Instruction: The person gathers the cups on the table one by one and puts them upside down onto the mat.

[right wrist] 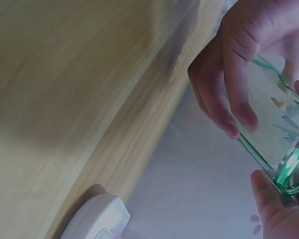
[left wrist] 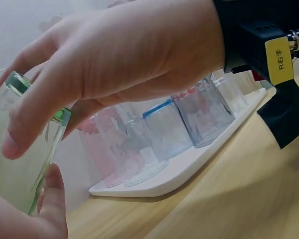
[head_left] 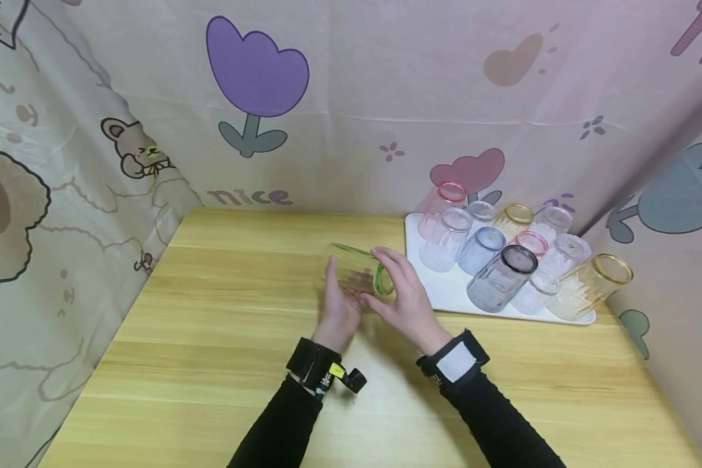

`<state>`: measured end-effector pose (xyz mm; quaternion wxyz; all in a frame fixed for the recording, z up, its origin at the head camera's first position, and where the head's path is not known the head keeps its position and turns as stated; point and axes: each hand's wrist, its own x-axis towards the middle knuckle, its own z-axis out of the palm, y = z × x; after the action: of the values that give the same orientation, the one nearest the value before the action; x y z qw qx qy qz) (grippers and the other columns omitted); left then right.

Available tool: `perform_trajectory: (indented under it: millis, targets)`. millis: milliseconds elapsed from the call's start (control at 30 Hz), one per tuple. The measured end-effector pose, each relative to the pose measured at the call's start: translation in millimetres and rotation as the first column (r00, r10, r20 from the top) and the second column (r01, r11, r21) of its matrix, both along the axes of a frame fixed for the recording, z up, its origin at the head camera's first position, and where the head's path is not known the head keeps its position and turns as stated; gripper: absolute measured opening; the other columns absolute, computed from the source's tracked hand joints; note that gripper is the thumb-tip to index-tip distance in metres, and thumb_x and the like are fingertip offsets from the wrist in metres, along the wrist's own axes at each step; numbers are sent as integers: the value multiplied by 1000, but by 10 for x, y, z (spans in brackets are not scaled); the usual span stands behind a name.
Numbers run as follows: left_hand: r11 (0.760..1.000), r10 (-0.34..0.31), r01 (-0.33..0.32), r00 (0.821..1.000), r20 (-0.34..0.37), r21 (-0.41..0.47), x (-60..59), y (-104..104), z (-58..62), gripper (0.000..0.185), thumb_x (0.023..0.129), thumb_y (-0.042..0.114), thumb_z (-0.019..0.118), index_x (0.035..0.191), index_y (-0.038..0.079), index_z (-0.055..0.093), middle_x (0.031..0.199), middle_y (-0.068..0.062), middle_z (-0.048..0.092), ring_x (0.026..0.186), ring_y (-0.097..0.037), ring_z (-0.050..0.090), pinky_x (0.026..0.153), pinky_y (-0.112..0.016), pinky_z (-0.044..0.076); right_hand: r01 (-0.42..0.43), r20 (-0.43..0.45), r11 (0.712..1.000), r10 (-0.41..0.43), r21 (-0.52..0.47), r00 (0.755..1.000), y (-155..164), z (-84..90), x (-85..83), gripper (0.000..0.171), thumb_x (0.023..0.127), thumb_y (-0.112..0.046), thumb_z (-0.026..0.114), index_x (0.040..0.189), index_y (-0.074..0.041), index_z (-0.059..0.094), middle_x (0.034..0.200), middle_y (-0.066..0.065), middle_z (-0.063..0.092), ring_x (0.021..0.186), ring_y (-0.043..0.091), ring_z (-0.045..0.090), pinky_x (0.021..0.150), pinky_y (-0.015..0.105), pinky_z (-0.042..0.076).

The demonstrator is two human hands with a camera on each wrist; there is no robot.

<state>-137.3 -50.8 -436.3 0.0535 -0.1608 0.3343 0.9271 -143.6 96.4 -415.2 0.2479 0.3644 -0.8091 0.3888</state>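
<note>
So far, your light wooden table (head_left: 210,364) carries a white rectangular tray (head_left: 444,300) at its far right corner, crowded with about a dozen clear tinted tumblers (head_left: 501,276) standing upside down. One green-tinted clear tumbler (head_left: 359,268) is off the tray, held on its side above the table's middle. Your left hand (head_left: 340,305) cups it from beneath, fingers loosely curled; your right hand (head_left: 402,292) wraps its rim (right wrist: 289,172), thumb opposing.
</note>
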Motion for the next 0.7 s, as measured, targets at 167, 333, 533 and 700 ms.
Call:
perform_trajectory:
  millis: [167,333,533,700]
  targets:
    - [1000,-21,20,1000,-19,-12,5,5,-23,81,100,72,44,136,-1,47,104,-3,64,90,-14,60,73,-21,51,1,19,1000,-1,3,1000,19,-13,-7,81,70,1,93,141,3,54,144,19,54,134,35,52,119,43,41]
    - [999,-46,45,997,-58,-23,-1,-17,-47,71,100,72,42,127,7,53,104,-2,65,86,-13,61,69,-19,51,-24,10,1000,24,-17,1000,43,17,-19,78,69,1,94,137,2,57,141,20,56,132,34,55,117,42,43]
    - [992,-127,123,984,-121,-41,-3,-50,-62,86,97,78,38,140,3,45,107,-2,63,85,-11,62,71,-18,53,-35,-2,998,35,-44,999,73,59,-33,77,66,5,94,135,2,59,139,21,58,130,34,57,116,40,44]
    - [984,-176,172,979,-107,-49,12,-76,-55,94,93,81,41,144,2,34,112,-7,58,88,-14,61,87,-24,57,-17,-21,998,16,-59,1000,112,123,-37,76,67,4,94,135,2,59,139,19,60,127,34,58,113,39,46]
